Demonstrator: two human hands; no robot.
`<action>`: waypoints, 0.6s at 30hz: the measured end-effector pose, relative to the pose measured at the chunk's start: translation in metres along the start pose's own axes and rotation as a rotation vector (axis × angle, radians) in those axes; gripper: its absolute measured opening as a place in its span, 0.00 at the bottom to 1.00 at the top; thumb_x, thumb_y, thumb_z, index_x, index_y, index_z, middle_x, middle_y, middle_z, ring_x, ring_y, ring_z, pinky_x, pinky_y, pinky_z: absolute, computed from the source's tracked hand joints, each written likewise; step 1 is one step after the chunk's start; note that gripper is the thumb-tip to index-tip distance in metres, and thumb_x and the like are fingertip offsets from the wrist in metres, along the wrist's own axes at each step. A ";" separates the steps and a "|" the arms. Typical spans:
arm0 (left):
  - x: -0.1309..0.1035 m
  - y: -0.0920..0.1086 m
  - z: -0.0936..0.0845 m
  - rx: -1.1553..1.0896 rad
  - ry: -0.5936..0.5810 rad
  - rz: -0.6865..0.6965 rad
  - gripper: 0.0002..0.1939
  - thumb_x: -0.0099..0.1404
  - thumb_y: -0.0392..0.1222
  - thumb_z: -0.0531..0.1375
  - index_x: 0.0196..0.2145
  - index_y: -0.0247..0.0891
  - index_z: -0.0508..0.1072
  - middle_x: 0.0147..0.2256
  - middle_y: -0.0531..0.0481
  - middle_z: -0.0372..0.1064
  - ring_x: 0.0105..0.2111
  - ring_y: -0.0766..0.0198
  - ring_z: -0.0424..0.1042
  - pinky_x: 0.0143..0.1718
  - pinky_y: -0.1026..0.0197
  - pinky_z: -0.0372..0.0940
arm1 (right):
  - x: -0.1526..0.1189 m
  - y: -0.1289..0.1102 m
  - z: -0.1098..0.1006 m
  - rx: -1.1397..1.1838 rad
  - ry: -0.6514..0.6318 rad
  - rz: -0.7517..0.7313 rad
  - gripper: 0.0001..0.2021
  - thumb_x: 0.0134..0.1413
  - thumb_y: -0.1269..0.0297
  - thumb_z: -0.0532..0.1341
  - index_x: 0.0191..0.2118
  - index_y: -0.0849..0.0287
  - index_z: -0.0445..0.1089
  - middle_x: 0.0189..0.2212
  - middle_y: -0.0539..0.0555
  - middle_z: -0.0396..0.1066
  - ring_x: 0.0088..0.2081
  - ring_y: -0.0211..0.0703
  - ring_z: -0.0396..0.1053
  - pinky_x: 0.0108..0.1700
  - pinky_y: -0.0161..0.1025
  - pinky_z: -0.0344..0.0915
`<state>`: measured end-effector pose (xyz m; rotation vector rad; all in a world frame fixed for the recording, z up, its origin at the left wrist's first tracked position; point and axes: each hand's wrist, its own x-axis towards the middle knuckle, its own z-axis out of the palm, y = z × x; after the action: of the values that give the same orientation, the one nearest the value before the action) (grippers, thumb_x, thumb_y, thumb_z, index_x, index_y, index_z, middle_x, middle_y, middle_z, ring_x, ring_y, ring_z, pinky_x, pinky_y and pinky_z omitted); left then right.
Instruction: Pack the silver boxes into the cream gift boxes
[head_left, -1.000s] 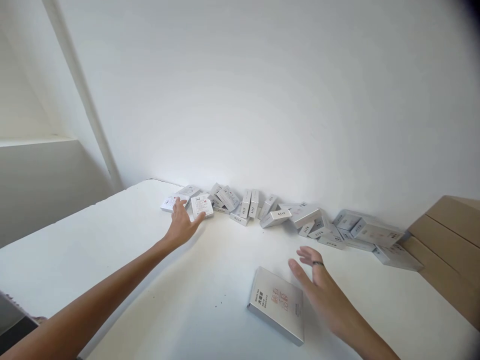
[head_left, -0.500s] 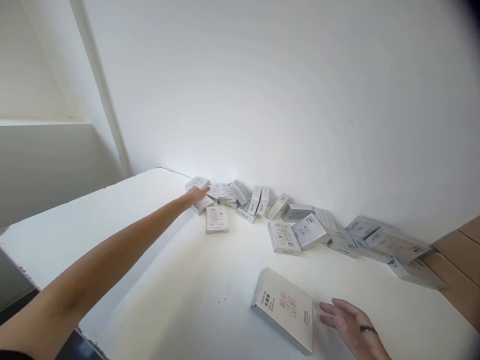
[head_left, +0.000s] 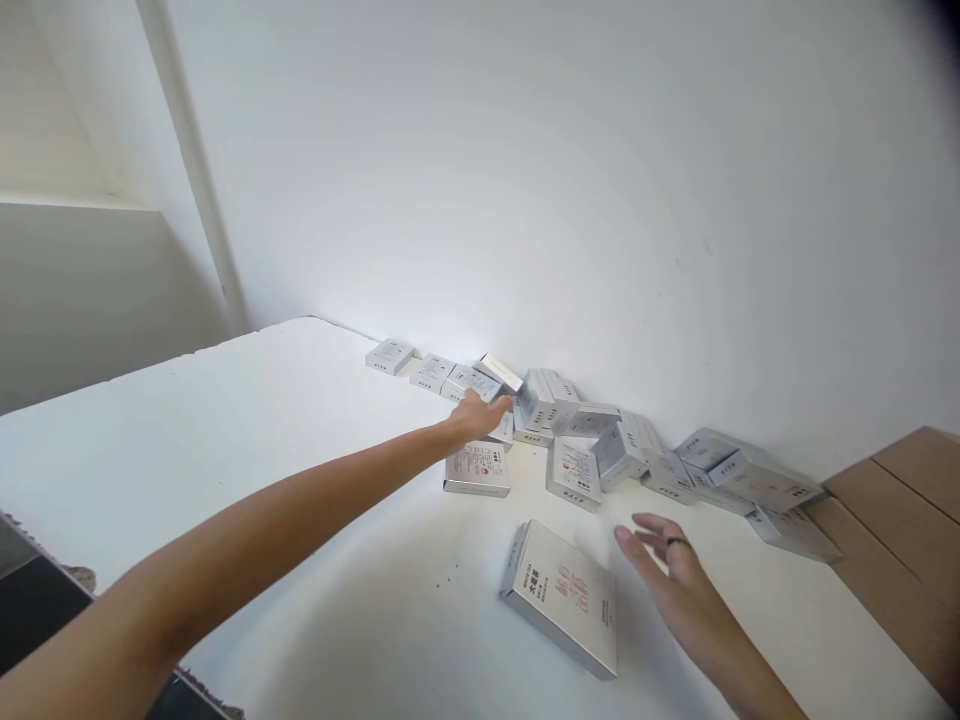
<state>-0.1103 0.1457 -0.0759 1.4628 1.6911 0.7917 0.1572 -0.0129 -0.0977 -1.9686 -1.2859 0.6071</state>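
My left hand (head_left: 482, 414) reaches far across the white tabletop, against the group of small silver-white cartons by the wall. Its thumb stands apart from the fingers; one carton (head_left: 500, 430) lies right beside and partly under it. A printed carton (head_left: 478, 468) lies flat just in front of that hand. My right hand (head_left: 667, 555), with a dark ring, hovers open with curved fingers, holding nothing. Next to it a larger silver box (head_left: 562, 600) with red and black print lies flat, apart from the hand.
Several more cartons lie in a loose, partly stacked row along the white wall, from a far carton (head_left: 390, 356) to tilted ones (head_left: 765, 482) at right. Brown cardboard boxes (head_left: 892, 510) stand at the right end. The table (head_left: 225, 390) has a rough left edge.
My left hand has swept rightward along the wall, and the cartons near it have shifted right and bunched together. My right hand has moved up and forward, and the view has turned slightly.
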 end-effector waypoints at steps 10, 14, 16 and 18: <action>-0.044 -0.044 -0.026 0.193 -0.078 0.138 0.27 0.65 0.51 0.63 0.57 0.36 0.65 0.57 0.40 0.63 0.55 0.49 0.65 0.53 0.45 0.65 | 0.108 -0.029 0.023 -0.365 0.293 -0.058 0.29 0.63 0.50 0.61 0.64 0.57 0.56 0.64 0.62 0.50 0.58 0.56 0.60 0.57 0.57 0.63; -0.030 -0.027 -0.012 0.268 0.052 0.124 0.39 0.61 0.56 0.65 0.62 0.34 0.58 0.62 0.35 0.54 0.61 0.45 0.58 0.57 0.45 0.61 | 0.110 -0.032 0.031 -0.501 0.365 -0.061 0.24 0.65 0.54 0.60 0.61 0.59 0.59 0.59 0.61 0.58 0.55 0.54 0.63 0.55 0.56 0.65; -0.010 -0.014 -0.005 0.295 0.135 0.095 0.39 0.62 0.57 0.64 0.63 0.36 0.57 0.64 0.36 0.51 0.62 0.43 0.55 0.58 0.42 0.59 | 0.107 -0.030 0.027 -0.556 0.354 -0.070 0.21 0.65 0.53 0.60 0.57 0.60 0.63 0.57 0.60 0.60 0.55 0.53 0.62 0.55 0.55 0.64; 0.012 -0.002 0.005 0.315 0.195 0.044 0.35 0.65 0.55 0.62 0.63 0.38 0.58 0.64 0.38 0.52 0.62 0.43 0.56 0.58 0.38 0.58 | 0.102 -0.029 0.019 -0.601 0.325 -0.079 0.20 0.64 0.53 0.60 0.55 0.61 0.64 0.57 0.60 0.60 0.57 0.54 0.60 0.57 0.55 0.62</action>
<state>-0.1076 0.1570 -0.0816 1.6833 2.0079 0.7347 0.1672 0.0942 -0.0890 -2.3460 -1.4311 -0.1689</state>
